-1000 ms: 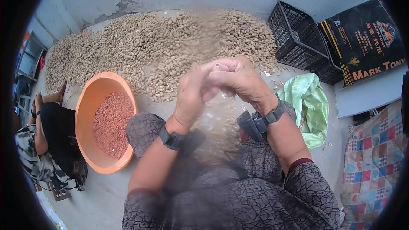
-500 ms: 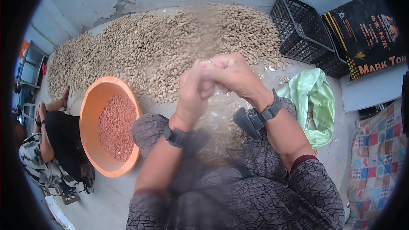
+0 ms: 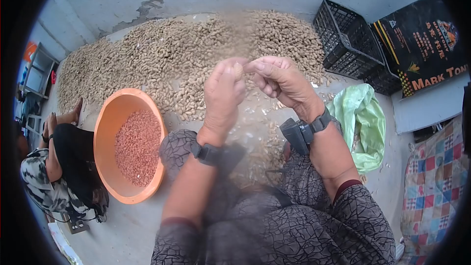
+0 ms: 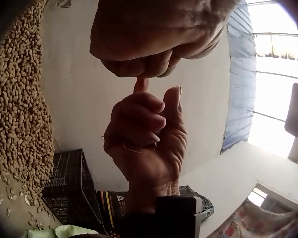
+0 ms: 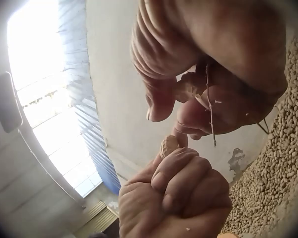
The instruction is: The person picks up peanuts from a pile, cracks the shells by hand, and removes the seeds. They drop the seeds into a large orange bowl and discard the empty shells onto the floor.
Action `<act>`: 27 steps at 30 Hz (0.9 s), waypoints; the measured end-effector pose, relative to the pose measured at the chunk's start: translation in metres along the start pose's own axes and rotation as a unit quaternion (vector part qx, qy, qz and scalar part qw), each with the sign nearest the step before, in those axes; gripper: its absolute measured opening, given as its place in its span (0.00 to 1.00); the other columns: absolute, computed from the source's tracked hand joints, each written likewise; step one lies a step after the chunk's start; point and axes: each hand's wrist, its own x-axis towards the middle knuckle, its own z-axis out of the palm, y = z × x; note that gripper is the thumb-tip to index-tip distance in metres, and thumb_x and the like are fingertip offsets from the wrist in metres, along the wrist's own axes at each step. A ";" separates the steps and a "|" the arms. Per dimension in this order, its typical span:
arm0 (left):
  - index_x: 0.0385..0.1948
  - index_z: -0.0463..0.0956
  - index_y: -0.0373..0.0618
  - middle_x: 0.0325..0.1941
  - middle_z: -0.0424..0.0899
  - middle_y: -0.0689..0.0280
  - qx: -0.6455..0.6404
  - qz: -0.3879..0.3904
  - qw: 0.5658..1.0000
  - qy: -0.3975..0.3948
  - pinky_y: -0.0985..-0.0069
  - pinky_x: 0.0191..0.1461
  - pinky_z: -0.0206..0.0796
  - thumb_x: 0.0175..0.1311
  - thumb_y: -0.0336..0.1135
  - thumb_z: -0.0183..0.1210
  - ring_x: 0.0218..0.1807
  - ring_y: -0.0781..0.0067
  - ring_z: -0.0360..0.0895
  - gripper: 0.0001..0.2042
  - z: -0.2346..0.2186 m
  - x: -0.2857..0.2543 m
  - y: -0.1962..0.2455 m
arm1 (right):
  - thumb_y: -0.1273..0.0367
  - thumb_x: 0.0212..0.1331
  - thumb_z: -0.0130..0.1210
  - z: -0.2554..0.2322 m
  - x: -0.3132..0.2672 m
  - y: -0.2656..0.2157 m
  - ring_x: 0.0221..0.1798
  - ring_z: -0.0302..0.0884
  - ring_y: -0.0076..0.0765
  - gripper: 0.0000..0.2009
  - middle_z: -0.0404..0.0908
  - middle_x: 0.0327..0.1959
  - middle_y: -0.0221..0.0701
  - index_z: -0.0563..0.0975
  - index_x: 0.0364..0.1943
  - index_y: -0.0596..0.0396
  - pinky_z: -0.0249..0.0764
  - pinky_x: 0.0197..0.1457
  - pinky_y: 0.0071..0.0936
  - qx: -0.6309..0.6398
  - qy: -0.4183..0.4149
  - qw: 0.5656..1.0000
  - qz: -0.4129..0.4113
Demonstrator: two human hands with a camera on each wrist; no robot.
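Note:
A single unshelled peanut (image 5: 169,146) is pinched between the thumb and forefinger of my left hand (image 3: 222,99), its other fingers folded in. My right hand (image 3: 289,87) meets it from the side, forefinger reaching to the left fingertips. In the right wrist view, a piece of peanut shell (image 5: 187,87) and a thin twig (image 5: 210,106) lie within the curled right fingers. From the left wrist view, the left hand (image 4: 161,34) hides the peanut, and the right hand (image 4: 146,144) shows its bent fingers below.
A large heap of peanuts (image 3: 181,59) lies along the wall. An orange basin (image 3: 103,145) of shelled red kernels stands left, near a seated person (image 3: 41,169). Right are a black crate (image 3: 343,44), a green sack (image 3: 368,118) and a black printed bag (image 3: 422,44). Shells litter the floor between my knees.
The hands, closed together with the left one blurred, have drawn apart to fingertip contact. The peanut now shows at the left fingertips.

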 end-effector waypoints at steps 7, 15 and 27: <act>0.44 0.72 0.36 0.21 0.65 0.77 0.152 0.096 0.984 0.013 0.90 0.19 0.47 0.69 0.36 0.42 0.18 0.92 0.55 0.14 0.003 -0.002 -0.012 | 0.64 0.56 0.58 0.011 0.003 0.013 0.15 0.66 0.13 0.10 0.73 0.17 0.23 0.76 0.27 0.57 0.59 0.14 0.11 0.008 0.019 1.000 0.004; 0.39 0.77 0.36 0.19 0.68 0.76 0.232 0.133 0.963 0.028 0.88 0.25 0.53 0.68 0.33 0.44 0.22 0.90 0.60 0.13 0.000 -0.002 -0.007 | 0.62 0.57 0.57 0.020 0.001 0.018 0.17 0.66 0.13 0.11 0.74 0.18 0.25 0.75 0.25 0.55 0.59 0.16 0.09 0.007 0.038 0.999 -0.025; 0.35 0.71 0.36 0.24 0.71 0.71 0.200 0.154 0.967 0.038 0.85 0.29 0.61 0.68 0.29 0.39 0.25 0.85 0.65 0.11 0.006 -0.003 -0.022 | 0.63 0.56 0.56 0.025 -0.002 0.026 0.17 0.66 0.15 0.11 0.73 0.18 0.25 0.75 0.23 0.56 0.60 0.17 0.11 -0.062 0.123 0.989 -0.060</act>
